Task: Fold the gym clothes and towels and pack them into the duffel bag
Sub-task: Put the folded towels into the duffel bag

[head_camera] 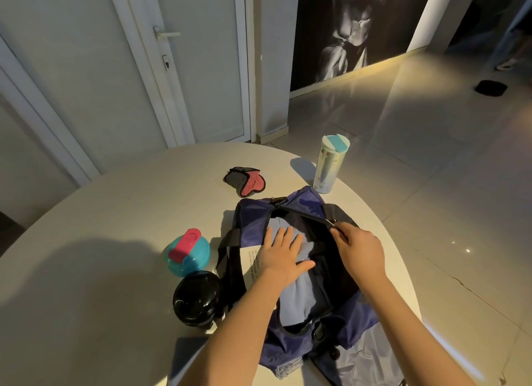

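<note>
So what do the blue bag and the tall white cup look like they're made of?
The bag looks like thin nylon or polyester: slight sheen, soft creases, black webbing straps. The tall cup seems hard plastic, glossy white with a light-blue lid, though coated metal can't be ruled out.

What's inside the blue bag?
A pale blue cloth lies in the duffel bag, with the left hand flat on it. Anything beneath the cloth is covered.

dim room | warm light from right | long shadows left | wide-angle edge bending
</note>
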Motion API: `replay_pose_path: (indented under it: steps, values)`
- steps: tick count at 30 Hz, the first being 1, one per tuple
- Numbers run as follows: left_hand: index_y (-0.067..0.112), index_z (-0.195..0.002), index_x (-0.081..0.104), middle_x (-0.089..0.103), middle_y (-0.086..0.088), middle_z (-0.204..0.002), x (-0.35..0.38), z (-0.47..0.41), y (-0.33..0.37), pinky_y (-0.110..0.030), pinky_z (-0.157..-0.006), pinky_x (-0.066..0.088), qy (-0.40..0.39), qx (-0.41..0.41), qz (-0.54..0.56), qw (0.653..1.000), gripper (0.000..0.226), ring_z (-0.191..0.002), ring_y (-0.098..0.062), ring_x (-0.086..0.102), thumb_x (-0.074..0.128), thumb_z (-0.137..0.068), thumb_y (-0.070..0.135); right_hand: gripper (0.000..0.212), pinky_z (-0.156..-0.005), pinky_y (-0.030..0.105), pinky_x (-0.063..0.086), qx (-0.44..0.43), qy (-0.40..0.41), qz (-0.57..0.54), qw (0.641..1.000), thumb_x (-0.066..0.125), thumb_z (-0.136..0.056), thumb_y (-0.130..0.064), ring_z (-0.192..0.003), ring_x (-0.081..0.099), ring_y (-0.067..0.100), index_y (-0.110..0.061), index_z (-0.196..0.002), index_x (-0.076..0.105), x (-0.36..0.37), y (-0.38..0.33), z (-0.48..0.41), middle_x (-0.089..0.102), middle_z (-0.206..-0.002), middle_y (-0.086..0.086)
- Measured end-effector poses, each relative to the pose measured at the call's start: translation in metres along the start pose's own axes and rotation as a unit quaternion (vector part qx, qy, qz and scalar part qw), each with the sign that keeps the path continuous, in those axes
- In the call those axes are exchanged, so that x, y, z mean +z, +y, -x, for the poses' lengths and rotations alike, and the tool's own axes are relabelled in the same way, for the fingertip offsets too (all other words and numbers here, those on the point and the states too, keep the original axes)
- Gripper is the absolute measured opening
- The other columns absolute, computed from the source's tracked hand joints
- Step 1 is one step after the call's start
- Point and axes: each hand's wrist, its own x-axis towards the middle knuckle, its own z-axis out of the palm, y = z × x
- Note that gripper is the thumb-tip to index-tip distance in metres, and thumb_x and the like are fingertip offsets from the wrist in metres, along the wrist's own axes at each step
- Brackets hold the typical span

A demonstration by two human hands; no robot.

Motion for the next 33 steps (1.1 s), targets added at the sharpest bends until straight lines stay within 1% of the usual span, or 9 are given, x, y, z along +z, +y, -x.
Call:
replay_pose_path:
  steps: [3,7,11,15,21,24,27,30,33]
  values:
    - [0.021,-0.151,-0.007,-0.01,-0.005,-0.16,0.008,0.009,0.003,-0.047,-0.116,-0.01,0.035,0.018,0.004,0.999,0.082,-0.146,-0.024,-0.011,-0.002,-0.086,0.07,0.025,-0.062,0.024,0.037,-0.016,0.001,-0.012,1.0,0.052,-0.095,-0.029,-0.076,0.064,0.026,-0.016,-0.107,0.069,0.003,-0.002,0.004,0.072,-0.089,0.006]
    - [0.022,-0.151,-0.005,-0.005,-0.002,-0.16,0.01,0.014,-0.001,-0.045,-0.117,-0.009,0.031,0.022,0.014,0.999,0.109,-0.147,-0.022,-0.008,-0.031,-0.056,0.068,0.025,-0.066,0.031,0.049,-0.031,-0.009,-0.001,0.999,0.052,-0.095,-0.031,-0.08,0.065,0.024,-0.019,-0.108,0.07,0.012,-0.001,0.01,0.072,-0.089,0.005]
    - [0.021,-0.152,0.014,0.011,0.001,-0.159,0.003,0.03,-0.004,-0.045,-0.117,-0.003,0.047,0.029,0.036,0.998,0.084,-0.147,-0.019,0.004,-0.004,-0.083,0.067,0.025,-0.07,0.033,0.049,-0.033,-0.031,-0.002,0.999,0.052,-0.095,-0.03,-0.087,0.064,0.024,-0.021,-0.112,0.068,0.018,0.003,0.024,0.072,-0.097,0.002]
    - [0.023,-0.117,0.068,0.063,0.005,-0.125,0.013,0.058,-0.011,-0.043,-0.098,0.046,0.132,0.032,0.048,0.99,0.066,-0.121,-0.017,0.056,0.02,-0.083,0.052,0.028,-0.09,0.04,0.045,-0.016,-0.07,-0.025,0.997,0.051,-0.095,-0.029,-0.104,0.06,0.022,-0.022,-0.118,0.063,0.024,0.002,0.044,0.068,-0.11,-0.002]
    - [0.02,-0.128,0.059,0.056,0.002,-0.134,0.025,0.118,-0.01,-0.045,-0.1,0.044,0.193,-0.007,0.107,0.975,0.056,-0.126,-0.02,0.052,0.029,-0.09,0.048,0.028,-0.108,0.047,0.03,-0.002,-0.016,-0.058,0.998,0.056,-0.092,-0.025,-0.121,0.052,0.022,-0.016,-0.118,0.064,0.021,-0.017,0.092,0.062,-0.125,0.002]
    - [0.019,-0.133,0.052,0.053,0.003,-0.137,0.047,0.16,-0.011,-0.045,-0.105,0.038,0.217,-0.042,0.168,0.961,0.051,-0.13,-0.016,0.048,0.031,-0.093,0.043,0.032,-0.104,0.047,0.032,-0.031,0.047,-0.069,0.996,0.045,-0.089,-0.033,-0.108,0.06,0.019,-0.017,-0.102,0.07,0.021,-0.036,0.136,0.068,-0.111,0.0]
    - [0.017,-0.125,0.06,0.059,0.002,-0.13,0.077,0.198,-0.015,-0.041,-0.101,0.042,0.242,-0.078,0.234,0.938,0.047,-0.122,-0.016,0.055,0.035,-0.092,0.038,0.032,-0.087,0.036,0.036,-0.062,0.02,-0.09,0.994,0.043,-0.087,-0.039,-0.088,0.065,0.018,-0.021,-0.088,0.069,0.033,-0.057,0.178,0.068,-0.096,-0.006]
    - [0.016,-0.113,0.067,0.064,0.004,-0.117,0.106,0.23,-0.023,-0.027,-0.091,0.048,0.223,-0.155,0.275,0.922,0.039,-0.107,-0.015,0.063,0.039,-0.091,0.032,0.032,-0.075,0.034,0.045,-0.064,-0.013,-0.102,0.993,0.046,-0.085,-0.04,-0.086,0.063,0.02,-0.019,-0.085,0.069,0.049,-0.074,0.209,0.063,-0.102,-0.001]
    - [0.017,-0.136,0.047,0.045,0.001,-0.141,0.129,0.251,-0.033,-0.028,-0.105,0.035,0.13,-0.252,0.272,0.919,0.039,-0.13,-0.016,0.043,0.04,-0.099,0.028,0.019,-0.061,0.034,0.047,-0.079,0.017,-0.095,0.992,0.055,-0.082,-0.026,-0.077,0.059,0.026,-0.011,-0.082,0.067,0.059,-0.083,0.228,0.058,-0.096,0.008]
